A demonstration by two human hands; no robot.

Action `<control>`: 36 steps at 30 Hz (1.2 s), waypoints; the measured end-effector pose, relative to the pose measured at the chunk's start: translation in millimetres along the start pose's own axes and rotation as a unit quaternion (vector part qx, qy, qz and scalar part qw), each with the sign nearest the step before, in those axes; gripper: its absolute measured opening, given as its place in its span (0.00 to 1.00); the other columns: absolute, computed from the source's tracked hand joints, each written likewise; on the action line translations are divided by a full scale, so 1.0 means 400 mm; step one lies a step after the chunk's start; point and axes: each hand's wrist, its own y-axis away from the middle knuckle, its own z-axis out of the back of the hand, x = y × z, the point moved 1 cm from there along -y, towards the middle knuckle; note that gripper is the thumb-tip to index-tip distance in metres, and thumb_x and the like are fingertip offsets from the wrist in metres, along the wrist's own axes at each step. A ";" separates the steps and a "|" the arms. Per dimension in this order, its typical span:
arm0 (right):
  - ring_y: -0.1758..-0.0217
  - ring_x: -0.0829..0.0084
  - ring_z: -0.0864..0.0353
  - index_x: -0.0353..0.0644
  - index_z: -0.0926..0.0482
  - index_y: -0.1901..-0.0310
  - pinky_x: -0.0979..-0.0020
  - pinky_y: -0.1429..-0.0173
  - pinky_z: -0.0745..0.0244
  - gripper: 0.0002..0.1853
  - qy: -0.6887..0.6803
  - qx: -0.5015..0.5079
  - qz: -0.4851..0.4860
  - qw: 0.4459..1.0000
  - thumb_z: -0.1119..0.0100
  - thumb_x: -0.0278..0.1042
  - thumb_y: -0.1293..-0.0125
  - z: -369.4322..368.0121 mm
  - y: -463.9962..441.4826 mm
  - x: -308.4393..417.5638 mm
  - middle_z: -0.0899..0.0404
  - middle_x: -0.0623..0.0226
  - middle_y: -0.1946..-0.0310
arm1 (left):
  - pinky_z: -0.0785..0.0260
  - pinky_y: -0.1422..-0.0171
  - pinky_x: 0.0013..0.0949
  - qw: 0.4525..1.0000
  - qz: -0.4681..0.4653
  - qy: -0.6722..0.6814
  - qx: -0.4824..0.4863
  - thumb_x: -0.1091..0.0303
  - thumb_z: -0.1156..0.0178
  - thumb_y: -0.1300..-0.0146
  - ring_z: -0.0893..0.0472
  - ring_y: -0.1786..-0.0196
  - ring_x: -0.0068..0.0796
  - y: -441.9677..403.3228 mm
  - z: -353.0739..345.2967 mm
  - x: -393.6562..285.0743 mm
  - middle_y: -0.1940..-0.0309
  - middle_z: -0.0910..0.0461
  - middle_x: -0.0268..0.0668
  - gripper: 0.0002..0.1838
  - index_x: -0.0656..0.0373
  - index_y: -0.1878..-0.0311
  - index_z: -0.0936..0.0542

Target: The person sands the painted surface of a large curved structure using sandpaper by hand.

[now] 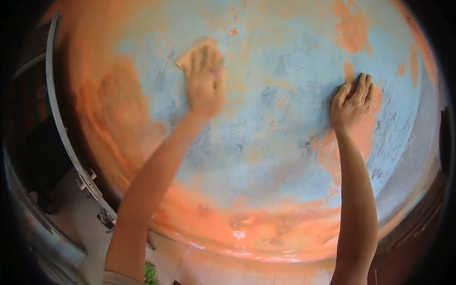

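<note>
A large curved panel, patchy blue and orange, fills most of the head view. Against its upper left part, my left hand presses a tan sheet, its fingers lying over the sheet and slightly blurred. On the panel's right side rests my right hand, with its fingers spread and nothing seen in it. Dark smudges and scuffs mark the blue surface between the two hands.
A pale metal strip curves along the panel's left edge. Below lies a tiled floor, with a green object at the bottom left. Another painted surface shows at the lower left.
</note>
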 end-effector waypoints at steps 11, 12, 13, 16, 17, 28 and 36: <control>0.25 0.46 0.45 0.32 0.33 0.34 0.45 0.25 0.52 0.28 -0.020 0.015 -0.008 1.000 0.51 0.38 0.32 0.002 0.004 0.000 0.37 0.45 0.31 | 0.47 0.26 0.58 0.986 -0.146 0.019 0.076 0.66 0.49 0.33 0.31 0.30 0.46 0.018 -0.010 -0.131 0.37 0.25 0.38 0.21 0.58 0.38 0.24; 0.25 0.46 0.45 0.32 0.33 0.34 0.45 0.25 0.52 0.28 -0.018 0.019 -0.015 1.000 0.51 0.38 0.32 0.004 0.009 0.001 0.37 0.45 0.31 | 0.48 0.25 0.57 0.997 -0.071 -0.008 0.009 0.67 0.49 0.33 0.31 0.31 0.48 0.009 -0.023 -0.154 0.37 0.24 0.41 0.21 0.59 0.38 0.24; 0.25 0.45 0.45 0.32 0.33 0.34 0.45 0.25 0.52 0.28 -0.012 0.018 -0.016 1.000 0.50 0.38 0.32 0.003 0.005 0.002 0.37 0.44 0.31 | 0.45 0.27 0.57 0.991 -0.098 0.082 0.037 0.67 0.49 0.33 0.27 0.34 0.48 0.041 -0.043 -0.180 0.38 0.24 0.42 0.19 0.59 0.41 0.22; 0.25 0.44 0.45 0.32 0.33 0.34 0.44 0.25 0.52 0.28 -0.014 0.009 -0.007 1.000 0.50 0.38 0.33 -0.002 0.004 -0.002 0.37 0.44 0.31 | 0.42 0.28 0.55 0.926 -0.298 0.190 0.136 0.68 0.47 0.35 0.24 0.38 0.46 0.148 -0.048 -0.253 0.40 0.22 0.40 0.17 0.58 0.45 0.21; 0.25 0.44 0.45 0.32 0.33 0.34 0.43 0.25 0.52 0.28 -0.019 0.004 -0.004 1.000 0.50 0.38 0.33 -0.006 0.002 -0.006 0.37 0.44 0.31 | 0.40 0.29 0.54 0.917 -0.292 0.233 0.143 0.68 0.46 0.37 0.23 0.39 0.44 0.141 -0.061 -0.237 0.42 0.22 0.40 0.17 0.57 0.46 0.21; 0.26 0.43 0.45 0.32 0.33 0.35 0.44 0.25 0.53 0.28 -0.025 -0.003 -0.006 1.000 0.50 0.37 0.35 -0.009 0.003 -0.001 0.37 0.45 0.31 | 0.43 0.29 0.53 0.941 -0.235 0.173 0.172 0.68 0.51 0.30 0.28 0.33 0.45 0.202 -0.032 -0.237 0.41 0.21 0.41 0.19 0.56 0.39 0.22; 0.25 0.44 0.46 0.31 0.33 0.34 0.44 0.25 0.52 0.29 -0.022 0.023 -0.015 0.999 0.49 0.36 0.35 0.003 -0.003 0.007 0.38 0.44 0.30 | 0.41 0.28 0.47 0.997 -0.079 0.007 -0.001 0.71 0.50 0.31 0.27 0.34 0.46 0.024 -0.014 -0.083 0.39 0.24 0.43 0.19 0.57 0.39 0.23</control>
